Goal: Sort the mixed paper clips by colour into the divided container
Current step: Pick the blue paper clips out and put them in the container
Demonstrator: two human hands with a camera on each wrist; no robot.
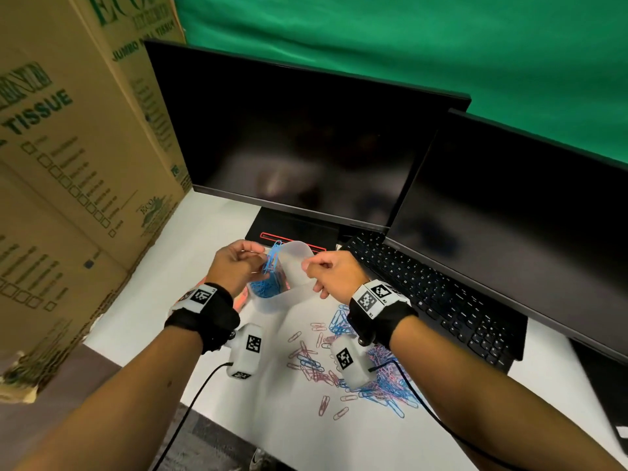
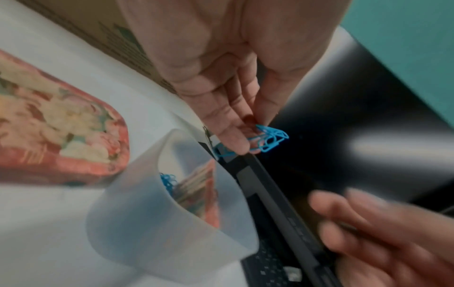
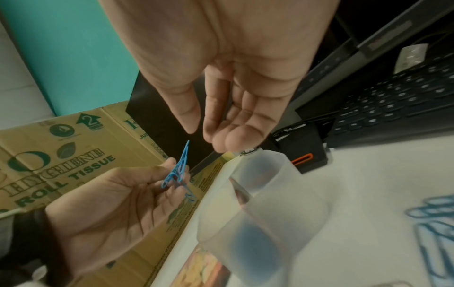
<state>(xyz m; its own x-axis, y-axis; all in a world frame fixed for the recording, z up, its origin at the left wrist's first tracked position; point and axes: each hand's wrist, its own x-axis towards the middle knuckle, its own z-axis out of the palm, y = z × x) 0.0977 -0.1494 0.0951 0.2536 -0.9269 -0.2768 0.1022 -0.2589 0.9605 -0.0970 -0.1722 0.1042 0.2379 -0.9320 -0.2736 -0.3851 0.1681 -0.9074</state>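
A translucent white divided container (image 1: 299,266) stands on the table in front of the monitor stand. Its left compartment holds a heap of blue clips (image 1: 262,289). My left hand (image 1: 262,264) pinches a bunch of blue paper clips (image 1: 274,253) just above that compartment; the left wrist view shows this bunch (image 2: 270,140) sticking out past my fingertips (image 2: 233,139). My right hand (image 1: 316,270) hovers at the container's right rim, fingers loosely curled and holding nothing. A mixed pile of blue and pink clips (image 1: 339,368) lies nearer me on the table.
A black keyboard (image 1: 441,300) lies to the right, and two dark monitors (image 1: 306,147) stand behind. Cardboard boxes (image 1: 68,164) wall off the left. A red patterned flat object (image 2: 61,136) lies left of the container. The table's front edge (image 1: 238,433) is near my forearms.
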